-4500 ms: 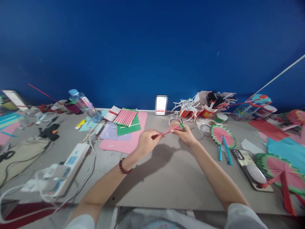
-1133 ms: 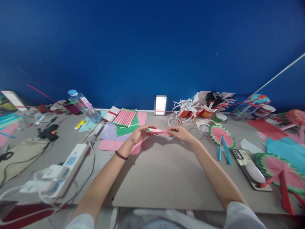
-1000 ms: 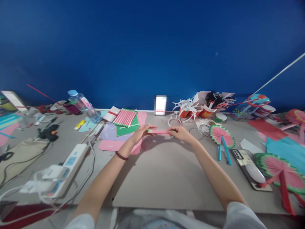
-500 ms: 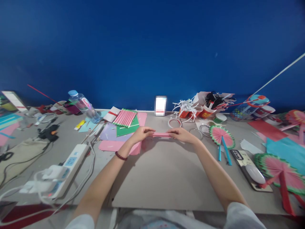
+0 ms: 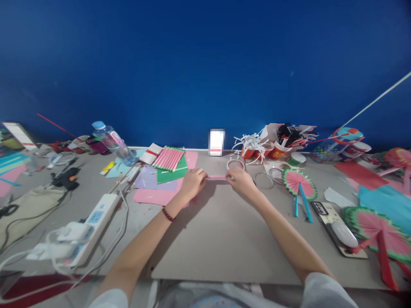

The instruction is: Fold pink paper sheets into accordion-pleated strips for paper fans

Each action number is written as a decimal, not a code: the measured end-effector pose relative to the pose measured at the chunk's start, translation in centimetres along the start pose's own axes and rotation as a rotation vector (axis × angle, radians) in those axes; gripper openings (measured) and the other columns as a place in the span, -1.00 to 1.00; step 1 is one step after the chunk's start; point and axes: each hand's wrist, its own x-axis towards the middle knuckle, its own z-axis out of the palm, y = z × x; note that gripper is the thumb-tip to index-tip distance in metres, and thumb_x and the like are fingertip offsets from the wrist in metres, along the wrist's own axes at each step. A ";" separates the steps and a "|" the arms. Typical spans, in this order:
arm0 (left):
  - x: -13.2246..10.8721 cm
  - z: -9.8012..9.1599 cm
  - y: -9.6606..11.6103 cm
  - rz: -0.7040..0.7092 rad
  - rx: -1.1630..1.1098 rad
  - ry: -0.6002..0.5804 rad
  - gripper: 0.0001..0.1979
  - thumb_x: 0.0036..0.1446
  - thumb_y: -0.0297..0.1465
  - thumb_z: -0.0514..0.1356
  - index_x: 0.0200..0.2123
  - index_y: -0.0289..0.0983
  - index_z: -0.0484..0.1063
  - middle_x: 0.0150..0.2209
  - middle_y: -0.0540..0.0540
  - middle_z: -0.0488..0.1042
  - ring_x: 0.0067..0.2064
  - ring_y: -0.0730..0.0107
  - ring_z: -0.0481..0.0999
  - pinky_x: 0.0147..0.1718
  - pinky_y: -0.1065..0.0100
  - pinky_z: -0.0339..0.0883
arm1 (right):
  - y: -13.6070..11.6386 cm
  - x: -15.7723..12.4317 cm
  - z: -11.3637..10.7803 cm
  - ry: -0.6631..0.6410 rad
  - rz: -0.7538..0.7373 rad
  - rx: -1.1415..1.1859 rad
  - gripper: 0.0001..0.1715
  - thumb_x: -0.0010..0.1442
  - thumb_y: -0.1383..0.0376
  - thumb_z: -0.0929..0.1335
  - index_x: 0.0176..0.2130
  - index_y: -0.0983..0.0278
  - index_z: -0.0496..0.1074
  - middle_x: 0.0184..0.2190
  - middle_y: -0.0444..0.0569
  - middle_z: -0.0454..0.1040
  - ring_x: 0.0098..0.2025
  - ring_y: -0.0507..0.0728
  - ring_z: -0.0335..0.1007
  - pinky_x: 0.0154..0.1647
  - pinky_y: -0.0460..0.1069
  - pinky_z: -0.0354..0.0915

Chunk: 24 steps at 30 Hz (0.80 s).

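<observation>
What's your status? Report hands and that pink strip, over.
Left hand and right hand each grip one end of the folded pink paper strip. Strip low over grey board. White tape ring close behind right hand.

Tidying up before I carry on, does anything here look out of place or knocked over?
The water bottle at far left leans over instead of standing. White paper strips spill in a tangle by the red cups. The folded pink strip between left hand and right hand looks fine.
</observation>
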 end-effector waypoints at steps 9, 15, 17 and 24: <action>-0.9 3.2 0.1 0.201 0.376 -0.115 -0.80 0.26 -0.51 0.00 -0.09 -0.32 0.35 -0.29 -0.14 0.38 -0.23 0.22 0.36 -0.29 0.23 0.14 | 1.1 -0.6 3.4 -0.023 -0.227 -0.333 -0.83 0.22 0.44 0.26 -0.37 0.31 0.42 -0.36 0.04 0.47 -0.25 0.14 0.29 -0.23 -0.03 0.11; -0.8 3.4 0.2 0.231 0.346 -0.145 -0.80 0.25 -0.52 0.00 -0.12 -0.34 0.36 -0.23 -0.16 0.39 -0.17 0.22 0.35 -0.24 0.22 0.17 | 1.9 -0.5 3.1 -0.092 -0.169 -0.209 -0.83 0.24 0.42 0.25 -0.32 0.28 0.42 -0.35 0.00 0.48 -0.27 0.09 0.33 -0.25 -0.07 0.12; -0.7 3.6 0.2 0.231 0.307 -0.143 -0.81 0.24 -0.53 0.01 -0.14 -0.35 0.37 -0.22 -0.16 0.39 -0.16 0.21 0.35 -0.21 0.22 0.19 | 1.9 -0.5 2.9 -0.113 -0.171 -0.179 -0.84 0.24 0.42 0.25 -0.29 0.28 0.43 -0.33 0.00 0.48 -0.25 0.09 0.33 -0.24 -0.07 0.13; -0.5 4.7 1.0 0.184 0.257 -0.156 -0.79 0.23 -0.55 0.00 -0.13 -0.36 0.38 -0.19 -0.20 0.40 -0.13 0.20 0.38 -0.19 0.22 0.24 | 1.5 -0.8 3.0 -0.100 -0.236 -0.186 -0.74 0.22 0.42 0.25 -0.11 0.26 0.44 -0.21 0.05 0.47 -0.15 0.14 0.32 -0.14 -0.01 0.15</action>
